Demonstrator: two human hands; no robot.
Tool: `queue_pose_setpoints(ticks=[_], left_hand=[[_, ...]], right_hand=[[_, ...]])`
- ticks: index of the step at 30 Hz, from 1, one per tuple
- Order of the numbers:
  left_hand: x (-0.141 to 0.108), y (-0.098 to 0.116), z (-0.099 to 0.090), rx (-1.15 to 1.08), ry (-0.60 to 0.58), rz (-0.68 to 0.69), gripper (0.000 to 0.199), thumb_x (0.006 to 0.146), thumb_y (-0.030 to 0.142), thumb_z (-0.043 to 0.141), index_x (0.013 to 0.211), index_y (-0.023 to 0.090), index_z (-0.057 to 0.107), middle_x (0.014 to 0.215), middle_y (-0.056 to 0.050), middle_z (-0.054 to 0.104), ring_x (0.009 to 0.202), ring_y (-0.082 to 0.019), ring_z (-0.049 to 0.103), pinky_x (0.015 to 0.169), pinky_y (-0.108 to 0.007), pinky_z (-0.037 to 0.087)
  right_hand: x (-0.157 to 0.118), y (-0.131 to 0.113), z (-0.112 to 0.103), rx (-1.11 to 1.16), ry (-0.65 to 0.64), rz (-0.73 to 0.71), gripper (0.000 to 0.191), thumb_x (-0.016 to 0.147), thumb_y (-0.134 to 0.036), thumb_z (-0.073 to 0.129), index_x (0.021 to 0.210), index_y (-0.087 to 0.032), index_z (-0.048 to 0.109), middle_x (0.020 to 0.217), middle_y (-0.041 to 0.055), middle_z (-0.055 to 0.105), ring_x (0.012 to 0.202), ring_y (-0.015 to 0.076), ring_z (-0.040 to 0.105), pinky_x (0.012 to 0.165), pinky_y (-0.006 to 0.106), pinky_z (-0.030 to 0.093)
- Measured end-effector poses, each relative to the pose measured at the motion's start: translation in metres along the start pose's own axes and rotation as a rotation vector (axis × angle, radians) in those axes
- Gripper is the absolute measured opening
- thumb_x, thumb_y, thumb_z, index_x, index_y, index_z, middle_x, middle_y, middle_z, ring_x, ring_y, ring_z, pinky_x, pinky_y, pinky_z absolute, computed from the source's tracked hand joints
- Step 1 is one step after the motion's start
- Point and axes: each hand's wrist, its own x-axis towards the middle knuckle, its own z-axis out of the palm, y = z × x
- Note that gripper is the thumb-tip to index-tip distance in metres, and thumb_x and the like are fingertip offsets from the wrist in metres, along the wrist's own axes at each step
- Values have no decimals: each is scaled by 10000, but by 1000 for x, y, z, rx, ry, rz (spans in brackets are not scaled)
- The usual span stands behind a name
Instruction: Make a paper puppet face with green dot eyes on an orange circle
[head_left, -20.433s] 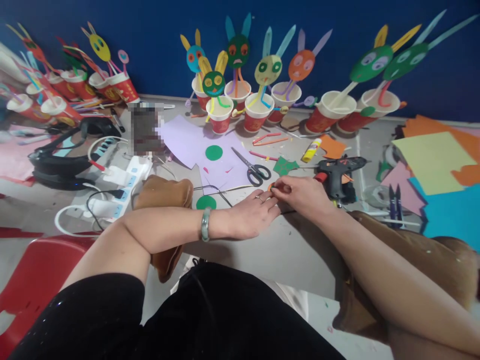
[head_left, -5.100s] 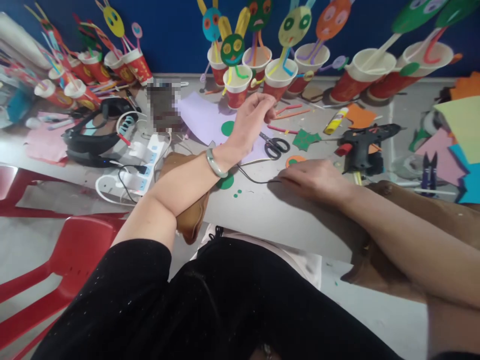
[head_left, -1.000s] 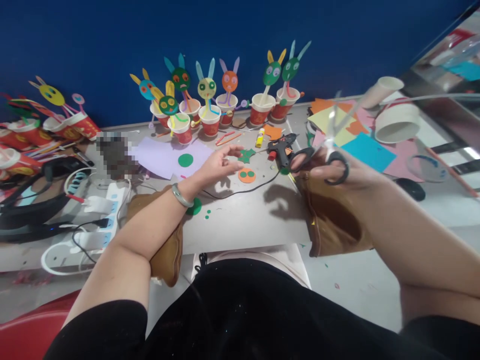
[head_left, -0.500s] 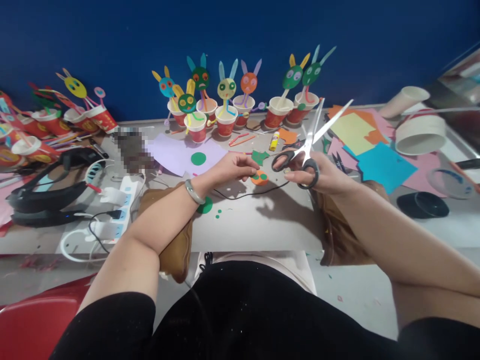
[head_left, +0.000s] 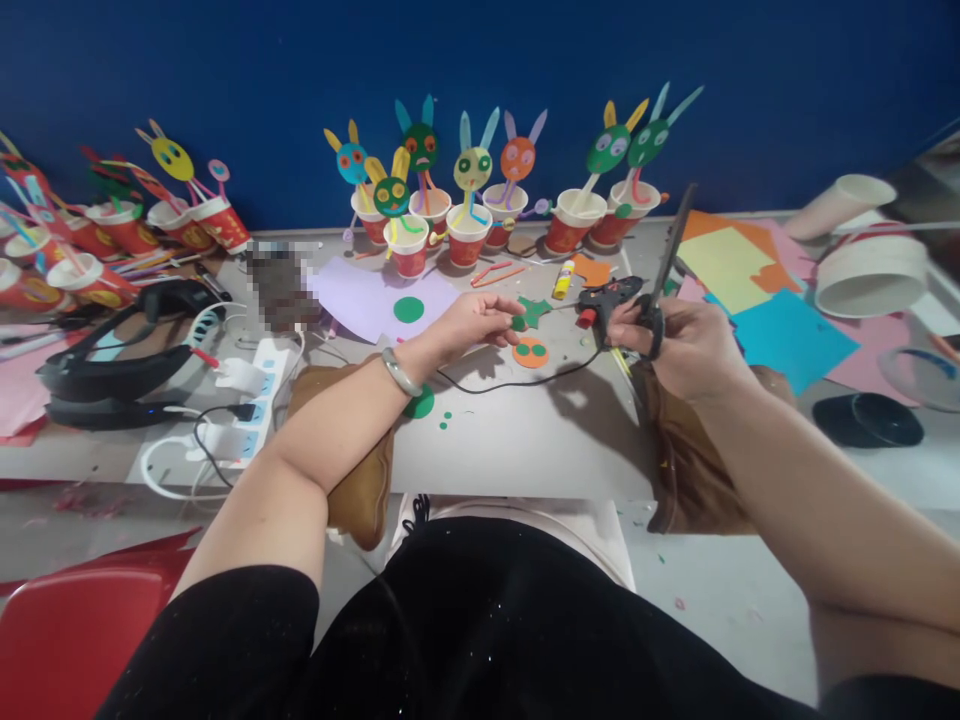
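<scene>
My right hand (head_left: 694, 345) grips a pair of black-handled scissors (head_left: 673, 250), their blades pointing up and seen nearly edge-on. My left hand (head_left: 480, 328) hovers over the table with its fingers apart, beside a jagged green paper scrap (head_left: 535, 312). A bit of green shows between these fingertips; whether they touch it is unclear. Just beyond the left fingertips lies an orange paper disc (head_left: 531, 361) carrying two green ovals. Near my left wrist are a green paper disc (head_left: 420, 402) and two tiny green dots (head_left: 448, 415). A black glue gun (head_left: 609, 297) lies between the hands.
Red paper cups (head_left: 470, 243) with paper rabbit heads stand along the blue wall. A yellow glue stick (head_left: 563, 280) and purple paper (head_left: 367, 295) lie before them. Blue paper (head_left: 795, 340) is at right, a power strip (head_left: 262, 400) at left. A black cable crosses the table.
The scissors have swung from open blades to closed, nearly edge-on ones. My left fingers have spread and lifted off the orange disc, now in full view. The whole view has shifted slightly.
</scene>
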Motion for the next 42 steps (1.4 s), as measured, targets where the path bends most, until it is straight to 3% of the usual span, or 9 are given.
queue_pose_setpoints(ticks=[5, 10, 14, 18, 21, 29, 35, 42], left_hand=[[-3, 5, -1, 67, -4, 32, 161, 964, -29, 588, 986, 111, 665, 641, 34, 699, 593, -62, 702, 635, -174, 524], [2, 0, -6, 251, 42, 184, 146, 923, -10, 603, 938, 117, 672, 705, 44, 676, 601, -53, 659, 588, -184, 461], [8, -9, -9, 604, 129, 392, 206, 860, -36, 584, 889, 122, 713, 878, -16, 763, 711, -82, 662, 763, -246, 530], [9, -17, -10, 997, 77, 534, 274, 841, -10, 563, 931, 151, 765, 1013, -59, 795, 936, -164, 698, 927, -314, 529], [7, -20, -8, 1197, -25, 521, 274, 870, 31, 544, 959, 157, 770, 1064, -90, 780, 1027, -207, 696, 958, -342, 527], [-8, -21, 4, 1517, -218, 436, 293, 926, 56, 514, 1023, 169, 766, 1168, -114, 749, 1047, -226, 677, 824, -339, 481], [-12, -20, 4, 1586, -231, 374, 275, 935, 73, 540, 1001, 172, 788, 1153, -105, 768, 985, -224, 686, 716, -357, 409], [-18, -12, 7, 1613, -258, 328, 323, 884, 40, 536, 1015, 180, 795, 1158, -98, 771, 981, -224, 693, 693, -341, 405]], right_hand=[[-2, -3, -5, -83, 5, -12, 391, 619, -515, 909, 689, -201, 688, 682, 22, 655, 660, 156, 571, 645, 335, 488], [-14, 2, -16, -181, 62, -74, 381, 651, -517, 918, 720, -203, 714, 762, 17, 674, 714, 153, 601, 745, 355, 565], [-28, 15, -26, -264, 114, -101, 373, 666, -523, 916, 750, -213, 727, 817, 32, 706, 766, 183, 654, 787, 377, 597], [-41, 27, -35, -362, 136, -103, 261, 714, -459, 840, 773, -222, 749, 843, 48, 743, 813, 220, 703, 842, 411, 617], [-49, 33, -44, -433, 132, -101, 217, 726, -431, 800, 790, -227, 760, 886, 61, 774, 896, 260, 752, 931, 448, 621], [-59, 50, -78, -534, 222, -140, 269, 731, -500, 831, 784, -245, 765, 902, 84, 785, 898, 291, 764, 899, 475, 617], [-64, 57, -94, -560, 270, -167, 331, 730, -554, 854, 728, -248, 727, 854, 77, 755, 826, 272, 739, 822, 458, 602], [-67, 59, -92, -585, 253, -243, 321, 752, -538, 845, 719, -241, 728, 815, 59, 749, 784, 242, 728, 777, 410, 599]])
